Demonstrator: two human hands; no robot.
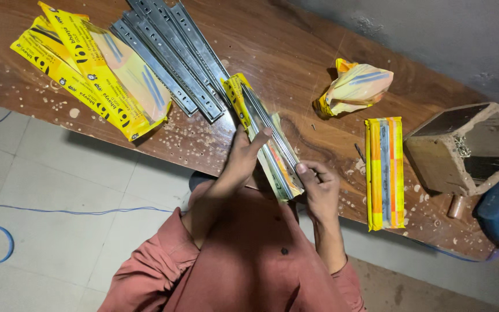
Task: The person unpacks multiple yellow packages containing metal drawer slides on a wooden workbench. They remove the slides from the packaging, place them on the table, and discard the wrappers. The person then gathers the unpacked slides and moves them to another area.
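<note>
Between our two hands sits a long metal slide rail [270,144], half out of its yellow wrapper, at the near edge of the wooden surface [295,63]. Our left hand [239,159] presses open fingers on its side, and our right hand [319,185] pinches its near end. We think the unwrapping is partly done. Bare rails [171,55] lie farther off; we count about four. Two packs [88,69] and one more pack [384,170] are not opened. One crumpled wrapper [354,86] lies beyond, and one box [463,147] stands at the right.
</note>
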